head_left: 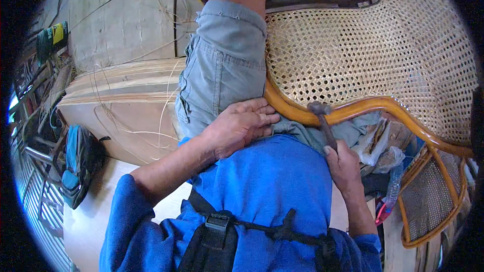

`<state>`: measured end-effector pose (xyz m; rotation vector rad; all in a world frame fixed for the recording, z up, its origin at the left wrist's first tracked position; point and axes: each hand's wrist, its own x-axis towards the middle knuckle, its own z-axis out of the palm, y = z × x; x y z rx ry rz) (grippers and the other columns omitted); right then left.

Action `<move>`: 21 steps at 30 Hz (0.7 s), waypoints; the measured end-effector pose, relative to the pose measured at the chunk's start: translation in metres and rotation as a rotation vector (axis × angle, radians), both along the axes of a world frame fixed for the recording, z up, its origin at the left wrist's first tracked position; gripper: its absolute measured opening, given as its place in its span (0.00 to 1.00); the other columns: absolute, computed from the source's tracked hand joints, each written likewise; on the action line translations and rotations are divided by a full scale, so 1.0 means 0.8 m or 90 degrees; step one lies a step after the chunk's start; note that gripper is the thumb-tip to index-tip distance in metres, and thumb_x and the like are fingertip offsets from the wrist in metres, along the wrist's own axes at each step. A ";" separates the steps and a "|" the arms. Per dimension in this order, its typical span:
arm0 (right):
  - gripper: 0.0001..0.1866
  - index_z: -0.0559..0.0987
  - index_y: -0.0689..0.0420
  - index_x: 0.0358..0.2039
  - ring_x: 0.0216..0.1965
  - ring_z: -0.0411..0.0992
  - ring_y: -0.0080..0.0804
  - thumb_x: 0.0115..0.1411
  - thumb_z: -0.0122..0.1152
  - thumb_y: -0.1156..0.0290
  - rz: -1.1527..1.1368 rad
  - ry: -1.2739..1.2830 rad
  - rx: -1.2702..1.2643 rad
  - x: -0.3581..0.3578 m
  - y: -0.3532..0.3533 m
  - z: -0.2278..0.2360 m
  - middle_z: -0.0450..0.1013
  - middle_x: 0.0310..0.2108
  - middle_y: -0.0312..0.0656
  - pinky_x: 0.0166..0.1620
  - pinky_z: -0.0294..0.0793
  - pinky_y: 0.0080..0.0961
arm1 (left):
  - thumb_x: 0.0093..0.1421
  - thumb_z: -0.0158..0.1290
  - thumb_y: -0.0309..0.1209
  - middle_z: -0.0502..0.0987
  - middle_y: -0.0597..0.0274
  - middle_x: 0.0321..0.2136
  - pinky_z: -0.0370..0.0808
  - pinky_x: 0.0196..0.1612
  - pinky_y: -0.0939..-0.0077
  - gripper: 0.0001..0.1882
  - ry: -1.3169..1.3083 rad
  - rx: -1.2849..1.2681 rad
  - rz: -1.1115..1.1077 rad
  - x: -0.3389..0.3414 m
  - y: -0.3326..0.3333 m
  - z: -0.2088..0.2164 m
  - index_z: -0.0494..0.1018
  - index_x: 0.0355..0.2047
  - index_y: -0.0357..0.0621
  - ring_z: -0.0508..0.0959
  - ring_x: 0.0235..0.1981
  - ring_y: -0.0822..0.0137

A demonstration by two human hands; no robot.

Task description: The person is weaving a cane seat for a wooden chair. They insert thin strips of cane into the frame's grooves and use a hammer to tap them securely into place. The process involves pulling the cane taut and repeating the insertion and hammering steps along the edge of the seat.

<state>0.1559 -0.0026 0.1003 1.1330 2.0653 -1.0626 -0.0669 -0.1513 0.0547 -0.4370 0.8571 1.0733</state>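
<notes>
In my right hand (pixel 345 167) is the handle of a small hammer (pixel 327 132). Its dark metal head lies at the curved, varnished wooden rail (pixel 375 103) of a chair. Woven cane (pixel 343 60) with open holes fills the frame beyond that rail. My left hand (pixel 243 127) rests on my lap at the left end of the rail, beside my grey shorts (pixel 222 65). Its fingers are bent and pressed together; what they hold, if anything, is hidden.
Long cane strands (pixel 166 106) hang over a stack of wooden boards (pixel 121 83) at left. A backpack (pixel 78 163) sits farther left. At right are a plastic bag (pixel 378 151), a clear bottle (pixel 394 187) and a smaller cane-filled frame (pixel 433 206).
</notes>
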 end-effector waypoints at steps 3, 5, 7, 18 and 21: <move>0.13 0.67 0.60 0.28 0.26 0.70 0.57 0.56 0.52 0.62 -0.010 0.125 0.017 0.004 -0.007 0.007 0.70 0.21 0.56 0.28 0.68 0.44 | 0.57 0.47 0.28 0.58 0.51 0.57 0.64 0.52 0.68 0.33 0.009 -0.020 -0.003 0.000 0.003 0.004 0.45 0.58 0.30 0.61 0.57 0.58; 0.13 0.67 0.60 0.28 0.27 0.70 0.57 0.56 0.52 0.62 0.030 0.006 0.028 0.008 -0.005 -0.005 0.70 0.21 0.56 0.28 0.68 0.44 | 0.57 0.47 0.28 0.58 0.50 0.57 0.64 0.52 0.68 0.33 0.005 -0.041 0.005 0.001 0.002 0.004 0.45 0.58 0.30 0.61 0.57 0.58; 0.13 0.67 0.60 0.28 0.27 0.70 0.57 0.56 0.52 0.62 0.033 -0.029 0.022 0.007 -0.003 -0.009 0.70 0.21 0.56 0.29 0.68 0.44 | 0.57 0.47 0.28 0.57 0.50 0.57 0.64 0.52 0.68 0.34 0.004 -0.016 -0.004 -0.002 0.003 0.005 0.45 0.59 0.30 0.61 0.57 0.58; 0.14 0.68 0.61 0.29 0.26 0.70 0.57 0.56 0.52 0.62 -0.019 -0.005 -0.017 0.004 -0.002 -0.004 0.70 0.22 0.56 0.30 0.68 0.44 | 0.57 0.47 0.26 0.58 0.50 0.56 0.65 0.52 0.69 0.34 -0.002 -0.022 0.009 0.000 0.001 0.003 0.44 0.59 0.29 0.61 0.57 0.58; 0.14 0.68 0.62 0.28 0.26 0.70 0.57 0.56 0.52 0.61 -0.069 0.004 -0.032 -0.005 -0.006 0.006 0.70 0.22 0.56 0.30 0.68 0.43 | 0.57 0.46 0.26 0.57 0.50 0.57 0.64 0.52 0.70 0.34 0.000 -0.023 0.001 -0.001 0.002 0.003 0.43 0.59 0.29 0.61 0.57 0.59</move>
